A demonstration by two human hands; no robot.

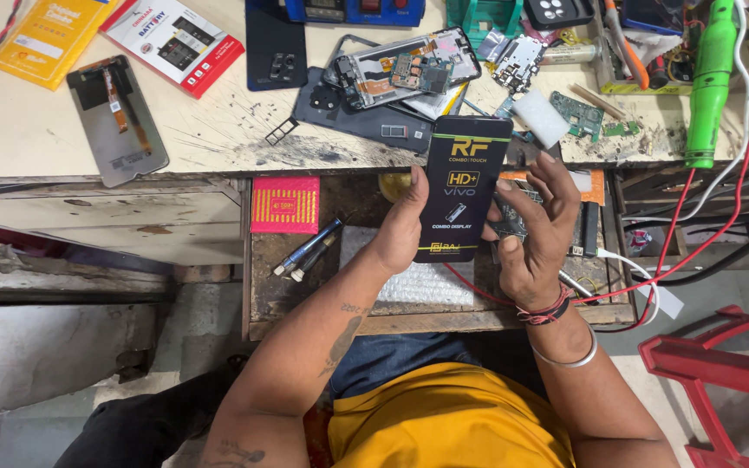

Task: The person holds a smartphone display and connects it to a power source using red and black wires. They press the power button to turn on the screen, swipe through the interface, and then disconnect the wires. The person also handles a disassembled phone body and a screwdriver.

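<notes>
Hands raised over the drawer, left hand (402,227) and right hand (535,227) both clasping the black box (464,186).

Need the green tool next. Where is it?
In the head view, the green tool lies at the bench's far right, right of the small green circuit board, among red cables.

Tall black cardboard box (463,186) with yellow print, upright between both hands. Red-white flat pack (173,41) and yellow pack (52,36) on table, far left. Bare grey screen panel (117,120) beside them.
</notes>
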